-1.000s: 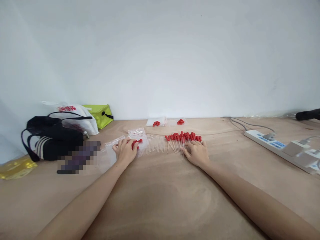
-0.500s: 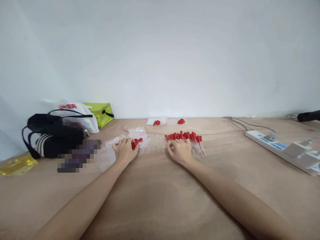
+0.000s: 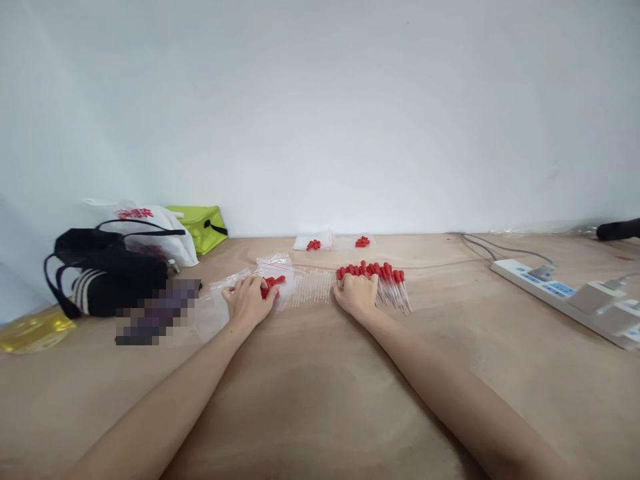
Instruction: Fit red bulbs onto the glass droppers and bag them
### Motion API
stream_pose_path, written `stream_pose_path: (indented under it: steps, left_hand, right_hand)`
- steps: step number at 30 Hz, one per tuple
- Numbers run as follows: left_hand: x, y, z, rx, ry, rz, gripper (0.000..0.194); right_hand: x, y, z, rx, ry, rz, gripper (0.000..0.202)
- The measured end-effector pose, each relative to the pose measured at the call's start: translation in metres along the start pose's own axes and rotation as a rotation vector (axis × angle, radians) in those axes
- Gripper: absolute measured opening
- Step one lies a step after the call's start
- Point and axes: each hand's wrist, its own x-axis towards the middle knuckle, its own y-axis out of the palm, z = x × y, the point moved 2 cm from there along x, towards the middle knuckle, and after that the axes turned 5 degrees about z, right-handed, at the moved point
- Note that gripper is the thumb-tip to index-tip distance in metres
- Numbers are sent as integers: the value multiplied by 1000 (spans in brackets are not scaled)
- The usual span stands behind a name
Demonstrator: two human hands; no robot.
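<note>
My left hand rests on a clear zip bag, fingers loosely bent and thumb apart. Beside its thumb and index finger lie several loose red rubber bulbs. My right hand is closed at the left end of a row of glass droppers with red bulbs. Its curled fingers hide the dropper they are on; red bulbs show just beyond the knuckles. Between the hands, several bare glass tubes lie side by side.
Along the wall, two clear bags carry more red bulbs. Left stand a black bag, a white plastic bag, a green cooler bag and a yellow pouch. A power strip with plugs lies right.
My right hand has shifted slightly left and forward, its fingers more closed. The leftmost red bulb now lies nearer the others in the row. My left hand has barely moved.
</note>
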Motion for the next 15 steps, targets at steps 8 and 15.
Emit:
stream_pose_path:
  steps: [8, 15]
  left_hand:
    - [1, 2, 1, 15, 16, -22, 27]
    - [1, 1, 1, 5, 12, -22, 27]
  right_hand:
    - [-2, -2, 12, 14, -85, -39, 28]
    - [5, 3, 26, -8, -14, 77, 28]
